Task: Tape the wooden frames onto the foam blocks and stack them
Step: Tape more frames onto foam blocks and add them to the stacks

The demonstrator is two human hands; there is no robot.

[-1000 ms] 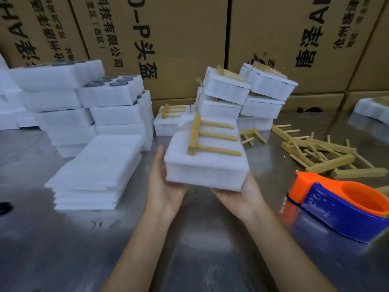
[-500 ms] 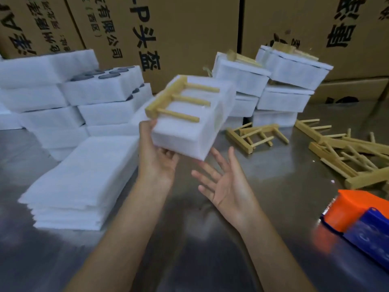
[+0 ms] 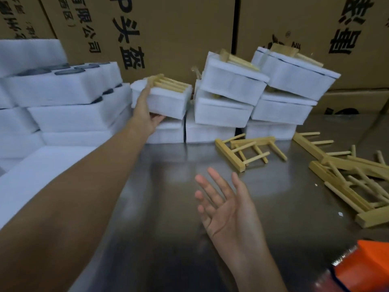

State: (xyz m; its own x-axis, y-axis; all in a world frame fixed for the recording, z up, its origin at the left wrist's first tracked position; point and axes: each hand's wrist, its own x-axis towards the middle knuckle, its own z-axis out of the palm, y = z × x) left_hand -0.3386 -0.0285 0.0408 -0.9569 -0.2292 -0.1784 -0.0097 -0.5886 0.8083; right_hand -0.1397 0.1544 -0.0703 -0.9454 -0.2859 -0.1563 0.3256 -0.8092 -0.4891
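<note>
My left hand (image 3: 145, 111) reaches far forward and grips a white foam block (image 3: 168, 102) with a wooden frame (image 3: 168, 82) on its top. The block is held tilted just above another foam block (image 3: 168, 131) on the table, left of the stacks of finished blocks (image 3: 227, 98). My right hand (image 3: 223, 207) hovers over the metal table (image 3: 168, 186), palm up, fingers spread, holding nothing. Loose wooden frames (image 3: 246, 150) lie in front of the stacks, and a larger pile of frames (image 3: 347, 175) sits at the right.
Bare foam blocks (image 3: 69, 102) are piled at the back left, with flat foam sheets (image 3: 37, 175) in front of them. An orange and blue tape dispenser (image 3: 366, 268) sits at the bottom right corner. Cardboard boxes (image 3: 168, 28) wall off the back.
My right hand let go of the block and now hovers open. My left hand carried the framed block forward and away, up to the stacks at the back.
</note>
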